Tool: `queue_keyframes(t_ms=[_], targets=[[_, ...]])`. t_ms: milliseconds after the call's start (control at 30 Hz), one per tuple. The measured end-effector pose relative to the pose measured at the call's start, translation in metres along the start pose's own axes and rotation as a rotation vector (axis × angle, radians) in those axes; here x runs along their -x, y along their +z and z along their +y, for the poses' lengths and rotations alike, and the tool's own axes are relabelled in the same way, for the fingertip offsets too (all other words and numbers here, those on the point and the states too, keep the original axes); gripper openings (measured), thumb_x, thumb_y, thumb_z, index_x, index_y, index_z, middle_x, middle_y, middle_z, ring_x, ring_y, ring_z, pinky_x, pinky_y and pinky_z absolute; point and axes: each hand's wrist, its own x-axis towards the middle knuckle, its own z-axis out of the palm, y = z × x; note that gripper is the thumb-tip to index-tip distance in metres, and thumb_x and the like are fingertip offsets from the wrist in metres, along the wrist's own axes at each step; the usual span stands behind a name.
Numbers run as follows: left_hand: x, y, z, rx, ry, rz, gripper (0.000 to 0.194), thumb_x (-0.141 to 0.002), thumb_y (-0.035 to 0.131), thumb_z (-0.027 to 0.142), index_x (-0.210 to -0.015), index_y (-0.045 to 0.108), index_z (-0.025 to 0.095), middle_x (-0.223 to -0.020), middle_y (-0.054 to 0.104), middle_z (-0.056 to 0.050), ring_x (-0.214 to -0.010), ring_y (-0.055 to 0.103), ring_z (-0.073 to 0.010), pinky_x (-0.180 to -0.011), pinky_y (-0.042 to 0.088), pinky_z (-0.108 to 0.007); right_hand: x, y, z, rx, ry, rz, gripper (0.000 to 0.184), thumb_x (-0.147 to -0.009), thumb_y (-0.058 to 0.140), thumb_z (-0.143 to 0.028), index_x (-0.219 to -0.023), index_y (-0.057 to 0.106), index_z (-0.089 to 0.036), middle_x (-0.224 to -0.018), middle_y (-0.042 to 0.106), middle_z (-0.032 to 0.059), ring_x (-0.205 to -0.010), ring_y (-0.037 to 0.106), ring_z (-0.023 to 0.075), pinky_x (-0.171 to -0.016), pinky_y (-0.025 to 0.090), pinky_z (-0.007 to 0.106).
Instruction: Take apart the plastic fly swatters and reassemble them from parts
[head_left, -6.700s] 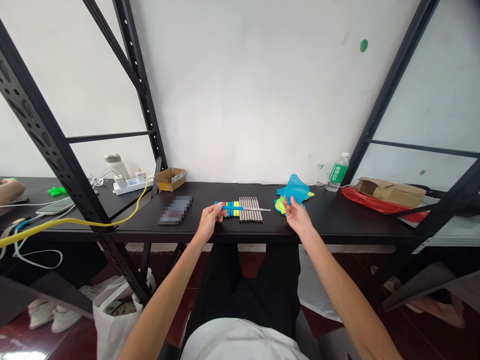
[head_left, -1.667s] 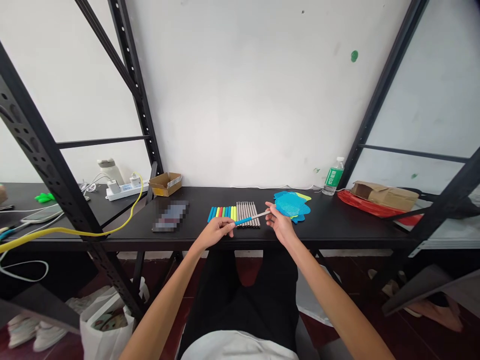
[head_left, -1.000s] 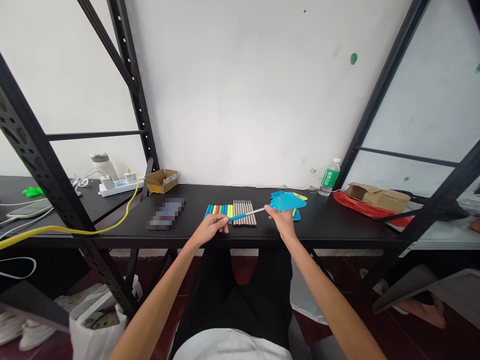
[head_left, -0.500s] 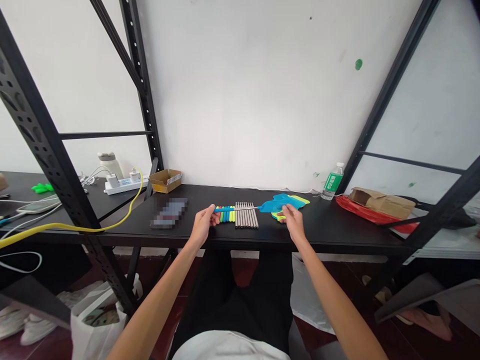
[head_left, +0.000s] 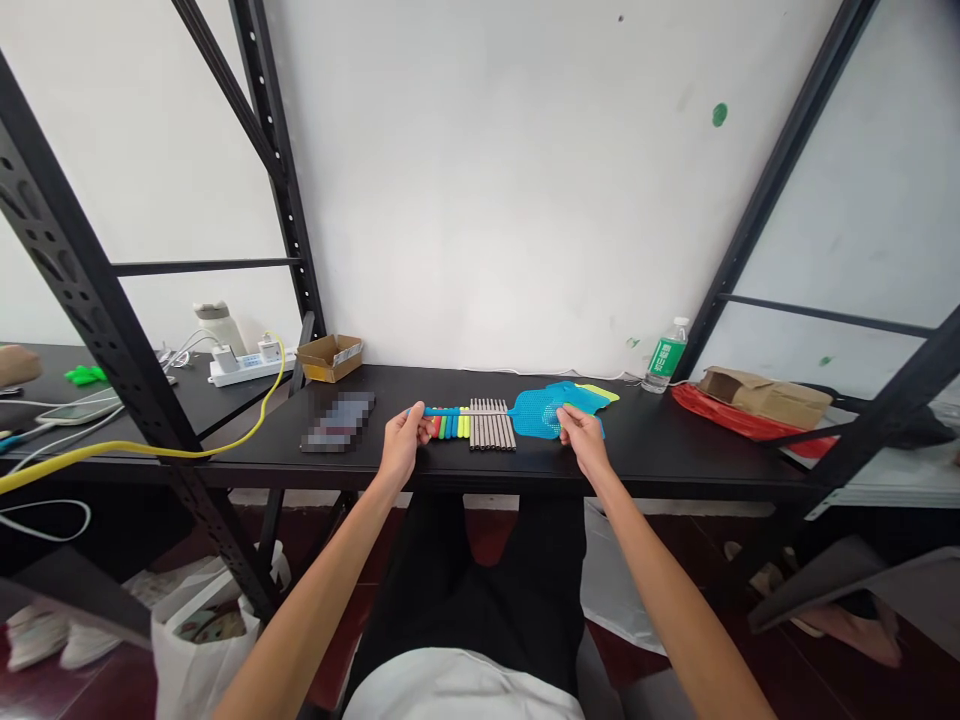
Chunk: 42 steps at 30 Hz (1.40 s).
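A blue fly swatter (head_left: 534, 414) with a metal rod lies crosswise between my hands, above the table. My left hand (head_left: 403, 440) is closed on its blue handle at the left end. With the edge of its meshed head between thumb and fingers, my right hand (head_left: 585, 438) grips the other end. Under the rod, a row of metal rods (head_left: 493, 432) lies side by side on the table. Just left of them is a row of red, green, blue and yellow handles (head_left: 453, 428), partly hidden by the swatter. More blue and yellow-green swatter heads (head_left: 600, 393) lie behind my right hand.
On the black table (head_left: 675, 450) a phone-like, blurred item (head_left: 339, 422) and an open cardboard box (head_left: 330, 358) are at left. A water bottle (head_left: 666, 356) stands at right, near a red bag (head_left: 720, 417). Black metal shelf posts (head_left: 279, 170) rise on both sides.
The swatter's head has turned so its flat meshed face now shows toward me. Both hands keep their hold, with my left hand shifted slightly left.
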Motion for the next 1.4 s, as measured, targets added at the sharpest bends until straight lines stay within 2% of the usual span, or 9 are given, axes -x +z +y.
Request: queue_keyframes(t_ms=[133,267,400,500,567,767,1000,1200,1400], targets=[[-0.001,-0.001,-0.003,0.035,-0.005,0.015,0.041,-0.082,0.07,0.051,-0.064,0.06,0.015,-0.058,0.06,-0.003,-0.049,0.047,-0.0082,-0.048,0.036,-0.022,0.004,-0.001,-0.007,0.02,-0.003,-0.037,0.06,-0.076,0.073,-0.053,-0.122,0.065,-0.014,-0.051,0.043,-0.0081,-0.043,0.034,0.0087,-0.042,0.031,0.024],[-0.002,-0.001,-0.004,0.035,0.017,0.051,0.042,-0.082,0.069,0.051,-0.063,0.059,0.015,-0.059,0.06,-0.003,-0.049,0.047,-0.0087,-0.048,0.037,-0.022,0.009,0.0,-0.015,0.004,-0.044,-0.082,0.057,-0.081,0.068,-0.048,-0.131,0.058,-0.021,-0.049,0.038,-0.0099,-0.043,0.035,0.0097,-0.043,0.033,0.023],[-0.001,-0.001,-0.004,0.036,0.036,0.086,0.042,-0.083,0.068,0.052,-0.063,0.058,0.016,-0.058,0.059,-0.002,-0.048,0.046,-0.0087,-0.048,0.037,-0.022,0.009,0.0,-0.015,-0.05,-0.08,-0.093,0.055,-0.081,0.063,-0.037,-0.134,0.053,-0.026,-0.062,0.051,-0.0065,-0.047,0.043,0.0099,-0.047,0.039,0.024],[-0.002,-0.001,-0.004,0.057,0.034,0.089,0.042,-0.083,0.067,0.052,-0.063,0.058,0.016,-0.058,0.059,-0.002,-0.048,0.046,-0.0086,-0.048,0.037,-0.022,0.006,-0.001,-0.011,-0.087,-0.093,-0.105,0.051,-0.076,0.062,-0.029,-0.126,0.057,-0.026,-0.084,0.061,-0.001,-0.05,0.046,0.008,-0.047,0.04,0.024],[-0.002,-0.001,-0.005,0.066,0.031,0.087,0.042,-0.083,0.067,0.052,-0.063,0.057,0.016,-0.058,0.058,-0.002,-0.048,0.046,-0.0085,-0.048,0.037,-0.022,0.004,-0.001,-0.008,-0.096,-0.107,-0.118,0.045,-0.074,0.062,-0.027,-0.119,0.06,-0.025,-0.091,0.062,0.0008,-0.05,0.045,0.007,-0.047,0.041,0.025],[-0.003,-0.002,-0.005,0.098,0.019,0.108,0.043,-0.084,0.067,0.053,-0.063,0.055,0.017,-0.057,0.057,-0.001,-0.048,0.045,-0.0086,-0.047,0.035,-0.022,0.002,-0.002,-0.006,-0.075,-0.119,-0.145,0.029,-0.076,0.067,-0.031,-0.102,0.072,-0.02,-0.096,0.067,0.0053,-0.051,0.046,0.0071,-0.049,0.04,0.027],[-0.002,-0.003,-0.003,0.102,0.001,0.098,0.045,-0.084,0.066,0.054,-0.062,0.055,0.017,-0.055,0.056,-0.001,-0.048,0.044,-0.0088,-0.047,0.036,-0.022,0.003,-0.002,-0.008,-0.062,-0.073,-0.128,0.037,-0.073,0.072,-0.035,-0.107,0.075,-0.02,-0.108,0.072,0.0107,-0.057,0.051,0.0104,-0.049,0.04,0.027],[0.002,0.0,0.0,0.072,-0.001,0.07,0.046,-0.083,0.066,0.056,-0.062,0.056,0.016,-0.054,0.056,-0.001,-0.046,0.044,-0.0081,-0.046,0.034,-0.022,0.002,-0.002,-0.004,-0.092,-0.083,-0.129,0.043,-0.07,0.067,-0.024,-0.112,0.075,-0.025,-0.121,0.067,0.0075,-0.059,0.055,0.0096,-0.049,0.04,0.026],[0.002,0.0,0.0,0.062,0.007,0.056,0.047,-0.083,0.066,0.057,-0.063,0.055,0.017,-0.055,0.055,-0.001,-0.046,0.044,-0.0083,-0.046,0.036,-0.023,0.007,-0.002,-0.01,-0.06,-0.106,-0.111,0.033,-0.077,0.069,-0.033,-0.108,0.076,-0.024,-0.106,0.069,0.0075,-0.083,0.064,0.0199,-0.053,0.043,0.026]])
